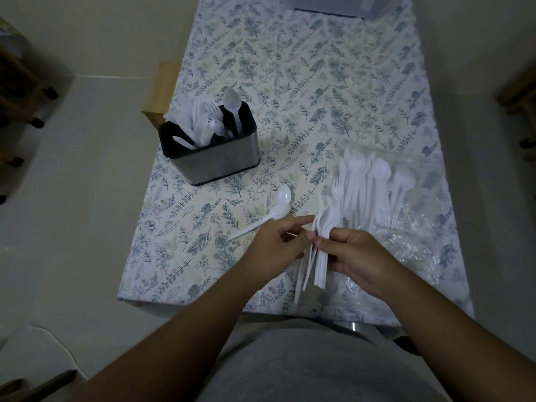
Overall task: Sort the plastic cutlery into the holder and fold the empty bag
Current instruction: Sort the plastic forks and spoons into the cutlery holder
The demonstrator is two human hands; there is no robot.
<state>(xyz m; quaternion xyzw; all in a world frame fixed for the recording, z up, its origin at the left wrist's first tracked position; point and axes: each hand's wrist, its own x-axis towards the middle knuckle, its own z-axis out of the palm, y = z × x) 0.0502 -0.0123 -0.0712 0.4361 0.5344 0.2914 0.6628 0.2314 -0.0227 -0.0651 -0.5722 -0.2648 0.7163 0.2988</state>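
A steel cutlery holder [220, 162] with a black inside stands at the table's left, with white forks, knives and a spoon [232, 107] upright in it. My right hand [358, 256] grips a bundle of white cutlery [322, 248] near the front edge. My left hand [278, 245] pinches the same bundle from the left, fingers partly spread. Two loose spoons [274, 211] lie just left of my hands. A pile of white cutlery [368, 187] rests on the clear plastic bag [412, 242] at the right.
The table has a floral cloth [319, 82]. A wooden chair back [161, 91] shows at its left edge. A clear container [327, 5] sits at the far end. Dark wheeled furniture [17, 91] stands at the left, more furniture at the right edge.
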